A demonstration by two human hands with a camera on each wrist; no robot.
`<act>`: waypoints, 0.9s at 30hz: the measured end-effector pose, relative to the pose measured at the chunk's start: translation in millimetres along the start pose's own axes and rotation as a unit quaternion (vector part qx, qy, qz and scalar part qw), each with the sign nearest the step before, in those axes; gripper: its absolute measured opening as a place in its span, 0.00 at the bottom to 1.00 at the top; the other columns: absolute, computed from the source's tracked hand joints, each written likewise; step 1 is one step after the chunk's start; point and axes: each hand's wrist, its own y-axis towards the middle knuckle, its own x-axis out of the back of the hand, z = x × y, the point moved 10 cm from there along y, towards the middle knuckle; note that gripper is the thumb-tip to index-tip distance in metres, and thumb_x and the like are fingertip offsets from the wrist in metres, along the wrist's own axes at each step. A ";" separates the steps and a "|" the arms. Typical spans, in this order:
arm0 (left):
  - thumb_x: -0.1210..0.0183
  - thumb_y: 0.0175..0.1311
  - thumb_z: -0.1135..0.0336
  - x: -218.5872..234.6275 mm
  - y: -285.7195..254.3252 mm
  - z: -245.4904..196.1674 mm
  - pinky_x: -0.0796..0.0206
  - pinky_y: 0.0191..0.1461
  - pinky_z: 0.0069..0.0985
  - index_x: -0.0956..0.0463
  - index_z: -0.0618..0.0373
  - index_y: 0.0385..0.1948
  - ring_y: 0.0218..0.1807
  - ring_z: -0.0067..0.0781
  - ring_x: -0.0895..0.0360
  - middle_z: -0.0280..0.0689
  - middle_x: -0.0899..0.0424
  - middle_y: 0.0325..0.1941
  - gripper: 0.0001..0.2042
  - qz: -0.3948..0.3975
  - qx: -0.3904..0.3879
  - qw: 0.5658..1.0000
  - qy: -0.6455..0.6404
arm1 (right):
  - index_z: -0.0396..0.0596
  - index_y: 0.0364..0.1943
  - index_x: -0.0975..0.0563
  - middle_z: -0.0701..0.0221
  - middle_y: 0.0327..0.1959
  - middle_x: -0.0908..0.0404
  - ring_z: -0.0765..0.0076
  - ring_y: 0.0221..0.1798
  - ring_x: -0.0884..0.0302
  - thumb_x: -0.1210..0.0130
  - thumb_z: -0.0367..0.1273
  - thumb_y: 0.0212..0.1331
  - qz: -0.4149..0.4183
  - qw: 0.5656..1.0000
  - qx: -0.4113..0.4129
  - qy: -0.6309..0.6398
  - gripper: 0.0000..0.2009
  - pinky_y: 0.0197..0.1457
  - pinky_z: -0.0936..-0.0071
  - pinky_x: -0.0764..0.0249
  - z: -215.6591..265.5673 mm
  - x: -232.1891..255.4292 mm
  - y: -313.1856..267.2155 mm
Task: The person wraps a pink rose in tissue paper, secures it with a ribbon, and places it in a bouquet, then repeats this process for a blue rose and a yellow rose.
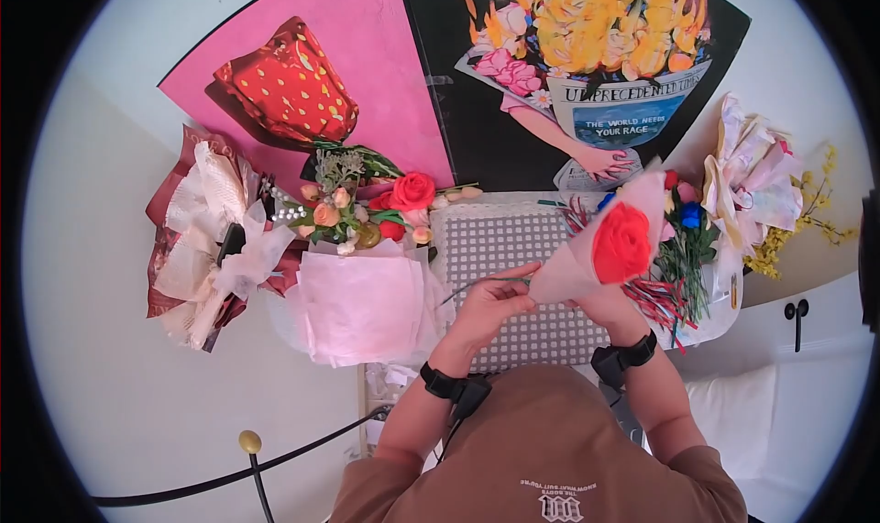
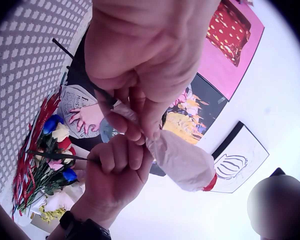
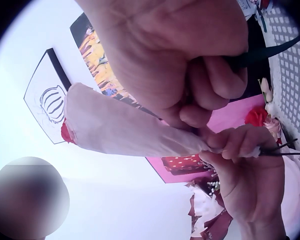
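Observation:
A red rose [image 1: 621,243] sits in a cone of pale pink wrapping paper [image 1: 561,271], tilted with its bloom up and to the right in the head view. My left hand [image 1: 495,303] pinches the gathered neck of the paper around the stem [image 2: 106,97]; the dark stem ends stick out behind the fingers. Curled close against the same neck, my right hand [image 1: 610,308] grips a narrow dark green ribbon [image 3: 270,54], whose free end trails from the fist. Fingertips of both hands meet at the neck.
Pink paper sheets [image 1: 362,303] lie left on the table, with mixed flowers [image 1: 335,207] behind them. Flowers and red ribbons [image 1: 674,275] lie at right. Wrapped bouquet papers stand at left [image 1: 215,239] and right [image 1: 747,193]. A grey checked mat [image 1: 500,234] lies under the hands.

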 end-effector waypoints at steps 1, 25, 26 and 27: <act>0.39 0.62 0.81 3.5 1.7 -3.3 0.28 0.49 0.22 0.21 0.62 0.54 0.42 0.23 0.21 0.34 0.18 0.40 0.18 -0.023 -0.019 1.000 0.005 | 0.44 0.48 0.22 0.74 0.39 0.19 0.83 0.34 0.24 0.41 0.29 0.66 -0.047 0.998 -0.042 0.019 0.09 0.36 0.84 0.29 -3.8 8.9 -2.0; 0.43 0.69 0.78 -4.0 -9.9 -20.9 0.25 0.48 0.20 0.21 0.67 0.51 0.44 0.23 0.19 0.36 0.16 0.43 0.11 -0.190 -0.167 0.967 0.025 | 0.41 0.46 0.17 0.78 0.29 0.21 0.84 0.27 0.31 0.44 0.27 0.67 -0.025 0.998 0.051 -0.023 0.09 0.30 0.83 0.34 3.4 -35.6 -31.9; 0.43 0.69 0.78 -9.1 -8.6 -19.2 0.25 0.48 0.20 0.21 0.67 0.51 0.44 0.23 0.19 0.36 0.16 0.43 0.11 -0.188 -0.170 0.967 0.031 | 0.41 0.46 0.17 0.78 0.29 0.21 0.84 0.27 0.31 0.44 0.27 0.67 -0.026 0.998 0.057 -0.020 0.09 0.30 0.83 0.34 4.7 -31.9 -34.4; 0.43 0.69 0.79 -18.2 -9.2 -21.1 0.25 0.48 0.20 0.21 0.67 0.51 0.43 0.23 0.18 0.37 0.15 0.43 0.11 -0.182 -0.201 0.960 0.071 | 0.41 0.47 0.17 0.78 0.28 0.23 0.85 0.26 0.33 0.44 0.27 0.68 -0.014 0.999 0.033 -0.001 0.09 0.28 0.84 0.37 -1.5 -30.3 -36.4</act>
